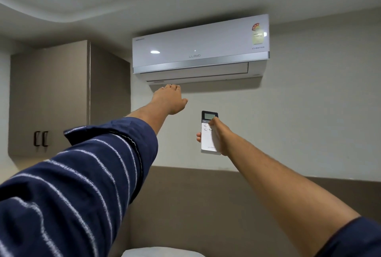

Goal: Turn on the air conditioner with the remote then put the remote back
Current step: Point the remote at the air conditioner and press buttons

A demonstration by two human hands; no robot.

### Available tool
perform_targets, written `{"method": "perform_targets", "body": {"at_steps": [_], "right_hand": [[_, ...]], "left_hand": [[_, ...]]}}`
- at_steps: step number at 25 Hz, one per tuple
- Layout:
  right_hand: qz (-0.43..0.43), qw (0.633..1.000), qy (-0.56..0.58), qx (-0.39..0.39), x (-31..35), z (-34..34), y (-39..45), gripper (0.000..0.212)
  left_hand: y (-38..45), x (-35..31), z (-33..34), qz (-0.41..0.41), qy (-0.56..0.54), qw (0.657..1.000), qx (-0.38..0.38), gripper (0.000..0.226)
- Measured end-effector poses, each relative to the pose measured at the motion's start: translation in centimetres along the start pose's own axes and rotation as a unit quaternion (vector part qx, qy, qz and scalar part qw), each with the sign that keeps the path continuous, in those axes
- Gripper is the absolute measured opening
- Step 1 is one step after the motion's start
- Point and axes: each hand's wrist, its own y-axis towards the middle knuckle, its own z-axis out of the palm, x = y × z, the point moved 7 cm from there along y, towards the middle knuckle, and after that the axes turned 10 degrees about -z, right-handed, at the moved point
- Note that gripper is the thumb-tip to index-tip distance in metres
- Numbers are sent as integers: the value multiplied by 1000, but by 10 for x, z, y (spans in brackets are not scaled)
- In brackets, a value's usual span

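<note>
A white wall-mounted air conditioner point(201, 48) hangs high on the wall, its lower flap nearly flat against the body. My right hand point(219, 135) holds a white remote point(207, 139) upright below the unit, thumb resting on the buttons under its small dark display. My left hand point(170, 100) is stretched up with fingers together and extended, fingertips just under the left end of the unit's outlet, holding nothing.
A brown overhead cabinet point(49, 98) with two dark handles is mounted at left. A brown padded panel point(195, 205) covers the lower wall. Something white point(165, 252) shows at the bottom edge.
</note>
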Motion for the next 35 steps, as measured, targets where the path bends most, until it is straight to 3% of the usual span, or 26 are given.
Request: {"method": "perform_targets", "body": {"at_steps": [35], "right_hand": [[-4,999,-30,-11,23,-6,-23,19]], "left_hand": [[-21,-5,-3,-1,-8,1000,7,67]]}}
